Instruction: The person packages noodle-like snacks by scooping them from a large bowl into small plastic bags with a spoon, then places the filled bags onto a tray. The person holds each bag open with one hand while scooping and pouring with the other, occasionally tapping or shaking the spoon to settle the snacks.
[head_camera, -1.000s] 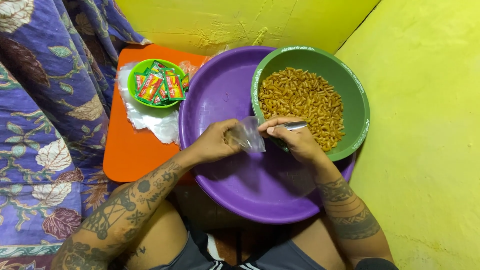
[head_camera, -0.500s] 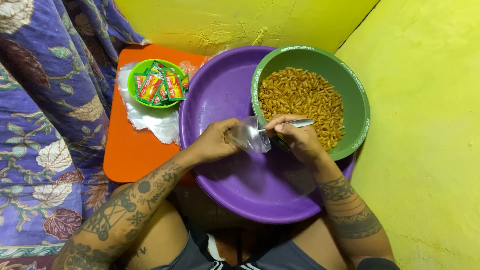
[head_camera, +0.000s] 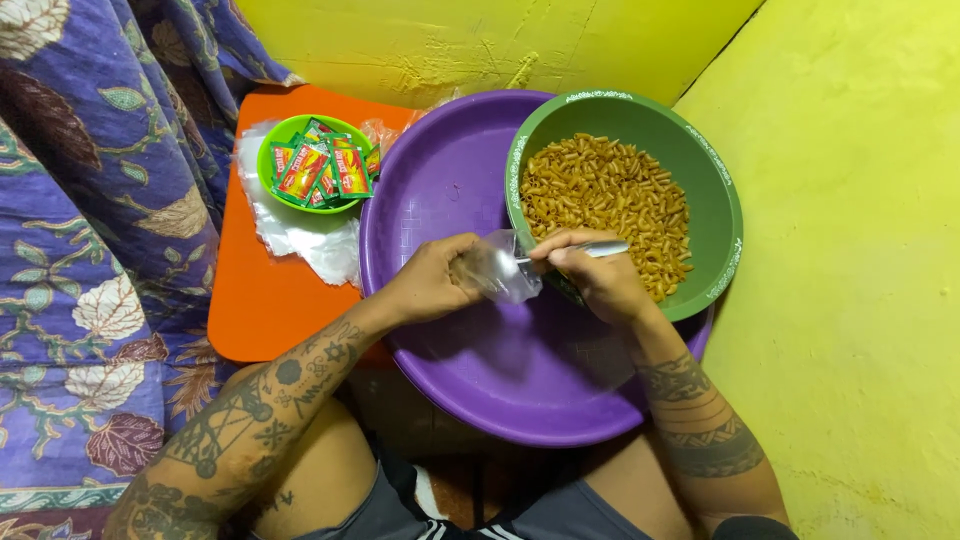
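My left hand (head_camera: 432, 281) holds a small clear plastic bag (head_camera: 497, 270) over the big purple basin (head_camera: 480, 370). My right hand (head_camera: 596, 272) grips a metal spoon (head_camera: 590, 249) whose bowl end is inside the bag's mouth. Just beyond my right hand, a green bowl (head_camera: 715, 210) full of small golden-brown pasta snacks (head_camera: 610, 200) rests inside the basin at its right side. I cannot tell how much is in the bag.
An orange tray (head_camera: 265, 300) lies left of the basin. On it are a small green bowl (head_camera: 270, 150) of red and green sachets (head_camera: 325, 165) and a pile of clear plastic bags (head_camera: 300, 235). Patterned purple cloth (head_camera: 90, 250) hangs left; yellow walls (head_camera: 850, 250) close the right.
My right hand has tilted the spoon from lying across the green bowl's rim into the bag's mouth. My left hand has kept the bag in place.
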